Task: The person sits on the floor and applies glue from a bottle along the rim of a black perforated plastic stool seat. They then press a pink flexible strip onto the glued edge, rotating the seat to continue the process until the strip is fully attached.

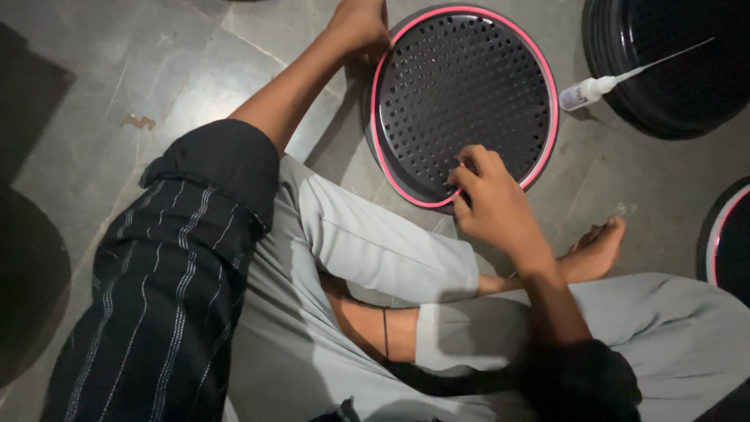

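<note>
On the grey floor (195, 70), our left hand (361, 27) gripped the perforated black disc (462, 86) at its rim while our right hand (488, 199) pinched its pink edge band (547, 141).

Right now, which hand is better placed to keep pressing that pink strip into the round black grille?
Probably the right hand: its fingertips pinch the pink strip at the grille's near edge. The left hand only steadies the far rim.

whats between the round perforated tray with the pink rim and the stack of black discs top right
In the head view, a small white glue bottle lies on the grey floor between the perforated tray and the black stack, its long thin nozzle reaching over the stack.
</note>
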